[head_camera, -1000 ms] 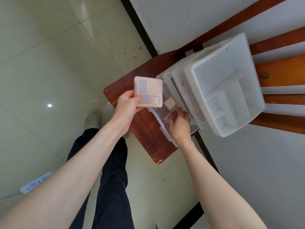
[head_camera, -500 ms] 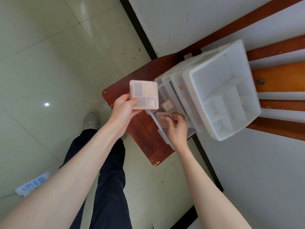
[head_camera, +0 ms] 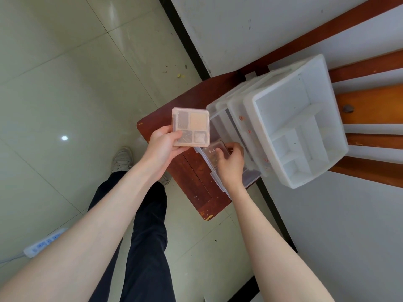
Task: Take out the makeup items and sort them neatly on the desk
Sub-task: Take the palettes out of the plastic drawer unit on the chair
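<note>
My left hand (head_camera: 164,143) holds a square pink eyeshadow palette (head_camera: 191,130) with a clear lid, up above the left part of the small dark red desk (head_camera: 192,177). My right hand (head_camera: 230,162) reaches into the pulled-out clear bottom drawer (head_camera: 220,182) of a white plastic organizer (head_camera: 290,125). Its fingers close on a small clear makeup case (head_camera: 212,153) with script lettering, lifted at the drawer's front. The organizer's top tray has several bare compartments.
The desk stands against a white wall with orange-brown wooden rails (head_camera: 370,105) to the right. Pale floor tiles surround it. A white power strip (head_camera: 41,243) lies on the floor at lower left. My dark trouser legs and a light shoe (head_camera: 122,159) are below the desk edge.
My right hand has taken hold of the small clear case in the drawer and lifted it toward the drawer's front. My left hand keeps holding the pink palette, nearly still.
</note>
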Available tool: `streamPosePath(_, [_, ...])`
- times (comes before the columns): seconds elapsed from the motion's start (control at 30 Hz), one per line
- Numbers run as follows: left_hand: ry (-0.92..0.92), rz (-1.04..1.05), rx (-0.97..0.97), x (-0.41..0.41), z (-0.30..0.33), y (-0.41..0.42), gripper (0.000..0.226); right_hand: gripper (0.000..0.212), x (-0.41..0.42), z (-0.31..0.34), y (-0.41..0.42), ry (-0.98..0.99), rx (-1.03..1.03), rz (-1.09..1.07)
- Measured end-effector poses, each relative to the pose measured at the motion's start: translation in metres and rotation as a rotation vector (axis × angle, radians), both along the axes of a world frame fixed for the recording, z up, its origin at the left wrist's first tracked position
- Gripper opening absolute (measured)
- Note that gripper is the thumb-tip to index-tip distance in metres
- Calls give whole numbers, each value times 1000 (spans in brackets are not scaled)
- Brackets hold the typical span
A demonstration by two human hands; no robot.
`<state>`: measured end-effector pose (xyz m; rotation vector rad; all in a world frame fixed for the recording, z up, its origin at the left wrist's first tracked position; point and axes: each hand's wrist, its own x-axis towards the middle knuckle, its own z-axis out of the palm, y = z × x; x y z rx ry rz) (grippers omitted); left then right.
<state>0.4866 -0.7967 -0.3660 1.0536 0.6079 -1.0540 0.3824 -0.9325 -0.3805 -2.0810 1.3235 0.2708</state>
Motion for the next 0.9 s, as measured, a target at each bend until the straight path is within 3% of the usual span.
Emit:
streamPosePath(0.27, [45,2,-39,0,1,0,26,32,-4,25,3,29,96,-84])
streamPosePath(0.5, [99,-33,-66,4,12,-4,32,19,-37,61,12,-120,162,-315])
streamPosePath(0.57, [115,-56,-66,7,16,-9,36,22,-47,70,11,-150,230,-502])
streamPosePath(0.67, [123,-66,-77,12,21,-18,37,18,-55,79,14,-321,502,-936])
streamPosePath(0.77, [112,-67,-76,16,22,-26,37,16,-61,80,20,-411,633,-1353])
streamPosePath(0.9, [110,-76,-41,15,19,-27,38,33,-55,82,19,-640,742,-1826])
